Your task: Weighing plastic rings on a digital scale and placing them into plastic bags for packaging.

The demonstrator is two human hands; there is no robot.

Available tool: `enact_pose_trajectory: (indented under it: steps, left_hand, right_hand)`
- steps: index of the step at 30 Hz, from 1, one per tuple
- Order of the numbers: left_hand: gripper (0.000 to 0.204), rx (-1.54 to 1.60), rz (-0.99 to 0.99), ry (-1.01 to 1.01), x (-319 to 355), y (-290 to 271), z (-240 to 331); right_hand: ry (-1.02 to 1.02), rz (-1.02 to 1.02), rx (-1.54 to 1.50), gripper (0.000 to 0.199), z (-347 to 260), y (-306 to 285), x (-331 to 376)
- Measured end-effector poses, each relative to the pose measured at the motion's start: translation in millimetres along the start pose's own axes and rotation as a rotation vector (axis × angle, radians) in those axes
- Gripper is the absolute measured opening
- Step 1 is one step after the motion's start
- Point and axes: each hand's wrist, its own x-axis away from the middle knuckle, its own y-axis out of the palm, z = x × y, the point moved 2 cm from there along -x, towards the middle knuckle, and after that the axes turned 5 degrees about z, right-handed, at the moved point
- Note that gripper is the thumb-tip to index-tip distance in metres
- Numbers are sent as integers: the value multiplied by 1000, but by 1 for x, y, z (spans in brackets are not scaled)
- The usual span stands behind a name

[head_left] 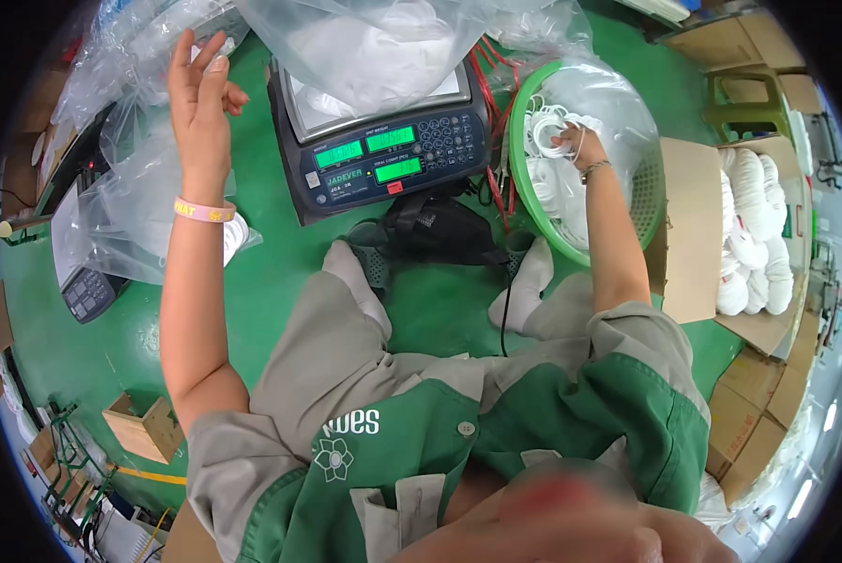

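My right hand reaches into a green plastic basket and has its fingers closed on a white cord loop. More white loops and a clear plastic liner lie in the basket around it. To the left, my left hand is raised beside a digital counting scale, its fingers apart and nothing plainly held. Clear plastic bags lie behind and below that hand. On the scale's metal pan rests a clear plastic bag with white contents; the green displays are lit.
At the right, an open cardboard box holds several bundles of white cord. A green stool stands behind it. Red straps run between scale and basket. A second scale is at the left, and a wooden box sits lower left.
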Motion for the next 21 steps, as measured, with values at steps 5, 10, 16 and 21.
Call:
enact_pose_trajectory:
  steps: [5, 10, 16, 21]
  left_hand:
    - [52, -19, 9, 11, 4, -7, 6]
    - [51, -23, -22, 6, 3, -1, 4]
    - [55, -21, -79, -10, 3, 7, 8]
    - [54, -27, -58, -11, 4, -2, 1]
  right_hand:
    - [-677, -49, 143, 23, -107, 17, 44]
    - [-971, -421, -194, 13, -278, 110, 187]
    - [-1503, -197, 981, 27, -330, 210, 216]
    - [-1510, -137, 506, 17, -325, 194, 215]
